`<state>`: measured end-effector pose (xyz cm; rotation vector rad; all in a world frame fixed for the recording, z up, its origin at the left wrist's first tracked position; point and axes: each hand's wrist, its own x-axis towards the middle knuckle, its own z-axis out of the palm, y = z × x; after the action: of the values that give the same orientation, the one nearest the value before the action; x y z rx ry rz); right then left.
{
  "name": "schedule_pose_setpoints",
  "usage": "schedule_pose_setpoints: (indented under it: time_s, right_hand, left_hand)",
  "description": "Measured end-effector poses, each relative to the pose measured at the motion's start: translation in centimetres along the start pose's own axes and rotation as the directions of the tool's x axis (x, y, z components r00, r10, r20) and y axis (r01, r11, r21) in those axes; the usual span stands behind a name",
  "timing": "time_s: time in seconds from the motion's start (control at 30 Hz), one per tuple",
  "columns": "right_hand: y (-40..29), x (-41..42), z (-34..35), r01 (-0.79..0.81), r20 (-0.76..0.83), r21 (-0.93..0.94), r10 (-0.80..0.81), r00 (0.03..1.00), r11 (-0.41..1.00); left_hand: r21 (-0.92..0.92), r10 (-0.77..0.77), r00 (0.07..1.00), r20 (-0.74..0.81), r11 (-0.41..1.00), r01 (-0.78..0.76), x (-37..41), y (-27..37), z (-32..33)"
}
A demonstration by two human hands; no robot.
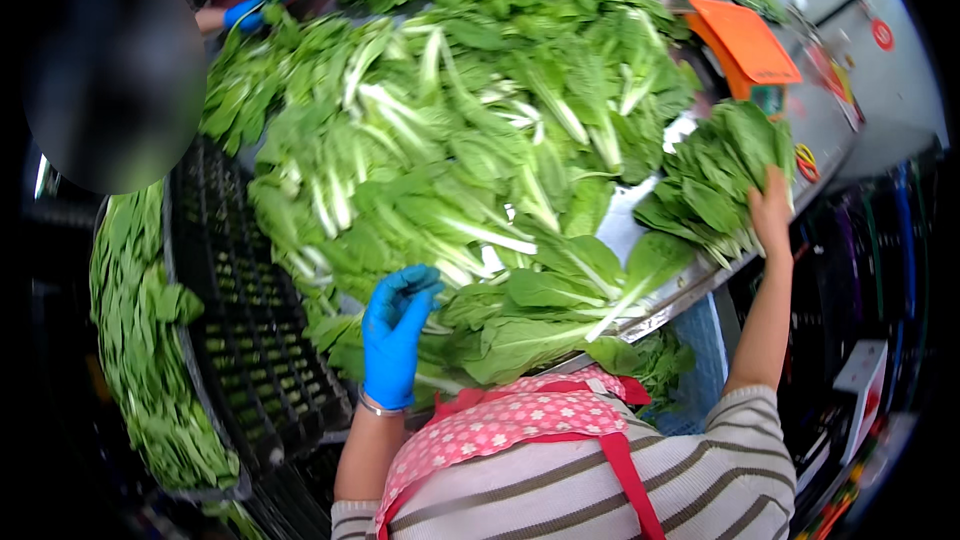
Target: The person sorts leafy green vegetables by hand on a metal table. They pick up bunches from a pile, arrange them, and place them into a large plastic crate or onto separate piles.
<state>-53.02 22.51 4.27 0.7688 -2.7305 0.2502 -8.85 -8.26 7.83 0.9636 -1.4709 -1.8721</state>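
Note:
My left hand (396,337), in a blue glove, is raised over the near edge of a heap of leafy greens with pale stalks (450,157). Its fingers are half curled with the thumb apart, and nothing shows in it. Bare, my right hand (772,214) rests against the right side of a separate stack of darker leafy greens (712,172) at the table's right edge. Some of its fingers are hidden, so whether it grips leaves is unclear. Several loose leafy plants (577,292) lie between my hands.
A black plastic crate (247,300) stands at left, beside more packed greens (142,337). Right of the heap are an orange scale (742,41) and scissors with red-yellow handles (806,163) near the metal table edge (675,292). Across, a person's blue-gloved hands (247,13) hold greens.

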Motion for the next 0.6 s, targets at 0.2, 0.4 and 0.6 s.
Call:
schedule_pose_setpoints:
  time_s: [0.2, 0.4, 0.6]
  right_hand:
    - [-15.7, -0.9, -5.5, 0.174, -0.23, 0.569, -0.048, 0.972, 0.804]
    - [-31.1, -6.7, 0.1, -0.083, 0.285, 0.944, -0.666, 0.689, 0.318]
    - [-39.1, -8.4, 2.5, 0.22, 0.487, 0.711, -0.693, 0.532, 0.668]
  left_hand:
    - [0.186, 0.14, 0.925, -0.354, 0.98, -0.077, -1.4, -1.2, -5.8]
    - [0.208, 0.014, 0.932, -0.363, 0.976, 0.066, -3.4, -4.0, -8.3]
    - [0.708, -0.046, 0.935, -0.351, 0.641, 0.297, -2.3, -4.9, -7.8]
